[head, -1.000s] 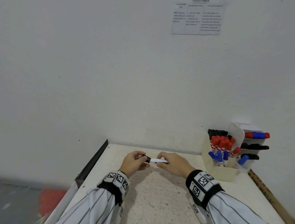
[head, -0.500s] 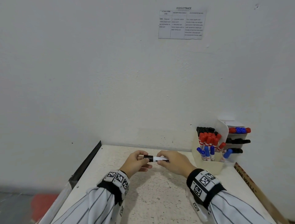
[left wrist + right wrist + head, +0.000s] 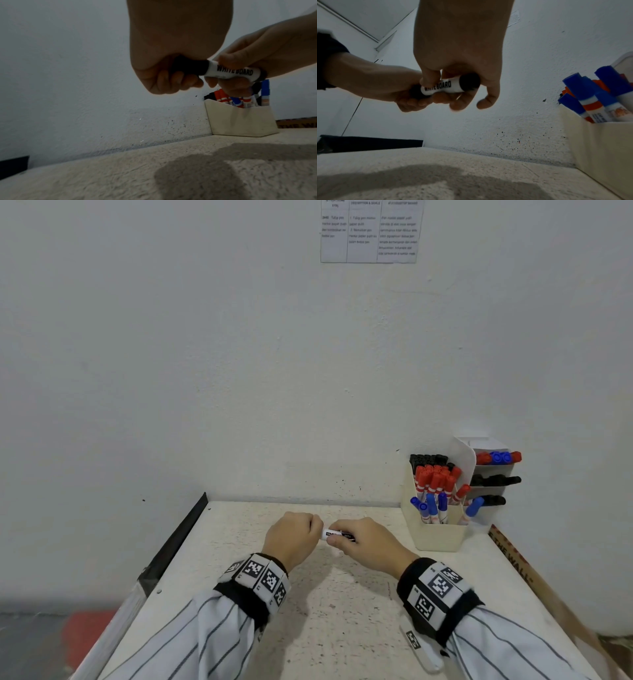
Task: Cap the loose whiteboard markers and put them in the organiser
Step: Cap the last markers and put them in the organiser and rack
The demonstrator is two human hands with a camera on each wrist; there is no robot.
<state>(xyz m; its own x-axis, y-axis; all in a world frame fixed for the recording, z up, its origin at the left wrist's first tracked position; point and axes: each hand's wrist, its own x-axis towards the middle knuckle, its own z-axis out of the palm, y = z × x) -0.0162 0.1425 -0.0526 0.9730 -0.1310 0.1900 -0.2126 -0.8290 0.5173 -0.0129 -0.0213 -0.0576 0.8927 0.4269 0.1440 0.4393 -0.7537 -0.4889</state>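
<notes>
Since half a second ago the two hands have drawn closer together, and the black cap that showed between them is now swallowed inside the left fist; less of the white barrel is left in sight. Held level above the middle of the table (image 3: 329,604), the marker (image 3: 231,71) has a white barrel printed WHITEBOARD and a black butt end; its black cap (image 3: 188,66) sits on the left end of the barrel, though whether it is pushed fully home cannot be told. Fingers of the left hand (image 3: 291,537) are curled tight round the cap, fist-like; the right hand (image 3: 368,542) pinches the barrel between thumb and curled fingers, its little finger loose below. Neither hand touches the tabletop; their shadows fall on the speckled surface beneath. To the right, against the white wall (image 3: 205,371), stands the cream organiser (image 3: 438,537); its front bins hold upright markers with black, red and blue caps, and its side shelves hold markers lying flat. Striped sleeves (image 3: 191,642) and black wristbands with printed tags cover both wrists; a printed sheet (image 3: 370,231) is stuck high on the wall.
</notes>
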